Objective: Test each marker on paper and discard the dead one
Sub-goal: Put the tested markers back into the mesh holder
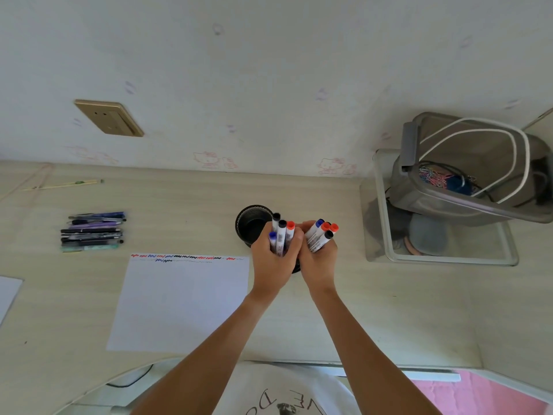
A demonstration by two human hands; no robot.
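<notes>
You are holding two bunches of markers, one in each hand, above the far middle of the surface. Your left hand [273,259] has its fingers curled tight around the left bunch [281,235], with black, blue and red caps sticking up. Your right hand [318,259] has its fingers wrapped around the right bunch [321,235], with blue, red and black caps pointing up and a little to the right. The two hands touch each other, knuckles close together.

The markers look light, hard and smooth. They will not bend, but smooth plastic can slide, so a loose bunch may slip out one by one. Hold each marker by the middle of its white body, not by the cap, because I think a cap could pop off.

Both of your arms reach straight out from your body and meet in front. Your hands sit right beside the black mesh cup [253,224], which stands near the far edge of the surface.

The paper [179,304] lies just left of your hands, near the front edge. It has red, blue and black squiggles along its top edge. A clear bin [466,172] sits at the right side of the surface, tilted, and it may be where the dead marker goes.
</notes>
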